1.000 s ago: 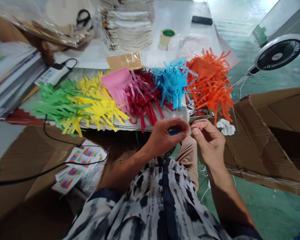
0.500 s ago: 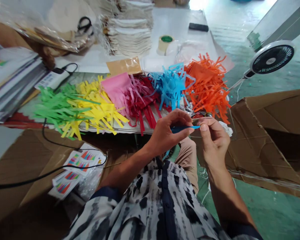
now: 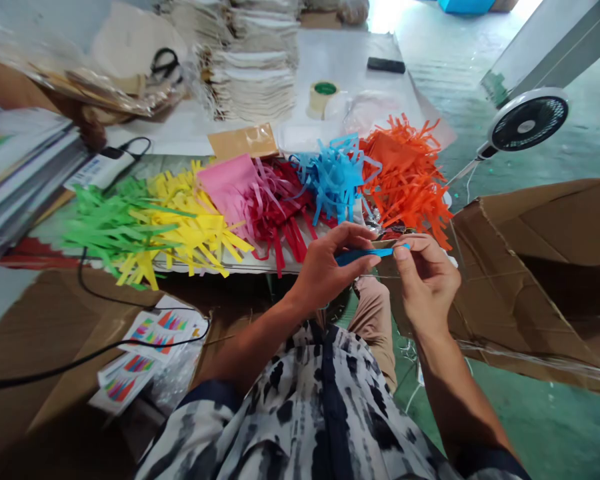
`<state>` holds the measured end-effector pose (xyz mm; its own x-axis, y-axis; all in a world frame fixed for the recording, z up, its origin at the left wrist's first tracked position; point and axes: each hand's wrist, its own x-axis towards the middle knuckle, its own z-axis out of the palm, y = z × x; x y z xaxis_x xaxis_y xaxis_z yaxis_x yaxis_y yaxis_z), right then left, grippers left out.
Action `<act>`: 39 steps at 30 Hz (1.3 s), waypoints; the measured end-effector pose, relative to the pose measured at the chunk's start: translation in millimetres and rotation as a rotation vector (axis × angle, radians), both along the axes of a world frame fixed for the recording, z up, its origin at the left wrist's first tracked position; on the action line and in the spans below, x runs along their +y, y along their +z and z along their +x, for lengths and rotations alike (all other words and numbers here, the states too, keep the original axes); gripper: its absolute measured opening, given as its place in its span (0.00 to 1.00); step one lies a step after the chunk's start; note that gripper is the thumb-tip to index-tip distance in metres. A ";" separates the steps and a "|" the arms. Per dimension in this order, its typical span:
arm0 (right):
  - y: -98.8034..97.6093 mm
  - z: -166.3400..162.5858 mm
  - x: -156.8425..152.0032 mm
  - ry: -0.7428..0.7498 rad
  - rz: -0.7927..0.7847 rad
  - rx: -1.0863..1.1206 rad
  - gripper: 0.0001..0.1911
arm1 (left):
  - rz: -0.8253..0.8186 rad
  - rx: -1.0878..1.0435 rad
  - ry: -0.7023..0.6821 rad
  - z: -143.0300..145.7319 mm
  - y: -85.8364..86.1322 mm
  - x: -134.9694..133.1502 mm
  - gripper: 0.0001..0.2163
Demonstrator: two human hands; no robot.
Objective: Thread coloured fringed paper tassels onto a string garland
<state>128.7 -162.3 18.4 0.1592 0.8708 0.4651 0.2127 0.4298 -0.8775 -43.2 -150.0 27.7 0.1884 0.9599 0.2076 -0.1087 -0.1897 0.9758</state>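
Between my hands, above my lap, is a blue tissue-paper tassel (image 3: 363, 254), stretched out as a narrow folded strip. My left hand (image 3: 333, 261) pinches it between thumb and fingers. At its right end, my right hand (image 3: 427, 277) grips the tip with thumb and forefinger. Just beyond lie fringed paper bundles in a row: green (image 3: 110, 220), yellow (image 3: 187, 223), pink (image 3: 230, 183), dark red (image 3: 283, 193), blue (image 3: 337, 177) and orange (image 3: 405, 177). Part of the held strip is hidden by my left fingers.
A tape roll (image 3: 323, 99), black scissors (image 3: 165, 63) and stacked white bundles (image 3: 253, 80) sit farther back on the table. A small fan (image 3: 527, 123) stands at the right, above a cardboard box (image 3: 535, 267). Printed cards (image 3: 150, 340) lie low at the left, near a black cable (image 3: 105, 348).
More of the blue strip shows between my hands, and its right end sits deeper in my right fingertips. My view has shifted slightly, so the table appears a little lower.
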 end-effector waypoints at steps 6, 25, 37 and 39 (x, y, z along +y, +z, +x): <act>-4.4 4.2 0.3 0.123 -0.116 -0.044 0.09 | -0.022 -0.054 0.040 5.7 0.3 5.6 0.11; 8.9 18.5 25.9 -0.040 -0.079 0.044 0.11 | -0.192 -0.060 -0.222 13.3 -16.1 13.6 0.17; -0.1 34.8 55.1 0.127 -0.384 0.123 0.20 | -0.269 0.155 -0.368 11.1 -47.8 11.1 0.21; 8.1 54.3 83.7 0.022 -0.338 0.215 0.20 | -0.256 0.206 -0.384 9.1 -52.7 11.4 0.19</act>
<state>183.0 -78.6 26.5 0.2008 0.9734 0.1103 0.0031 0.1120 -0.9937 -34.1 -138.6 -25.0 0.5499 0.8287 -0.1040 0.0759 0.0745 0.9943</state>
